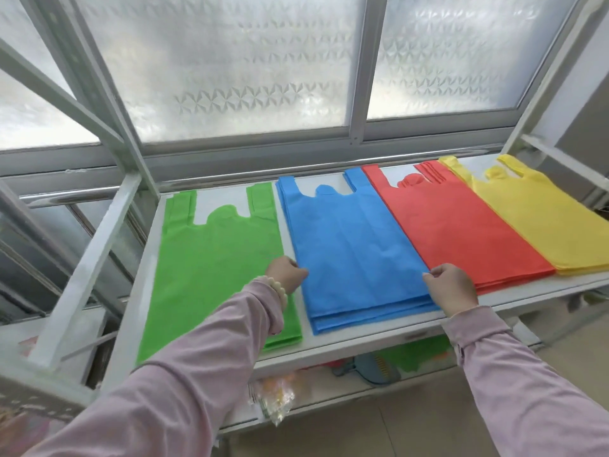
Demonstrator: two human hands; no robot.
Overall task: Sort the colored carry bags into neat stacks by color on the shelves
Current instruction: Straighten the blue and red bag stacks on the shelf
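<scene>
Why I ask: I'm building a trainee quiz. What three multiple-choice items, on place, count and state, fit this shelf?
1. Which stack lies between the green stack and the red stack? A yellow B blue C none
2. How many colour stacks lie on the shelf? A two B four C six
3. What do both hands do? A hang idle B lift red C grip edges of the blue stack
Answers: 1 B, blue lies there; 2 B, counting the yellow stack; 3 C, left hand and right hand curl on its edges.
</scene>
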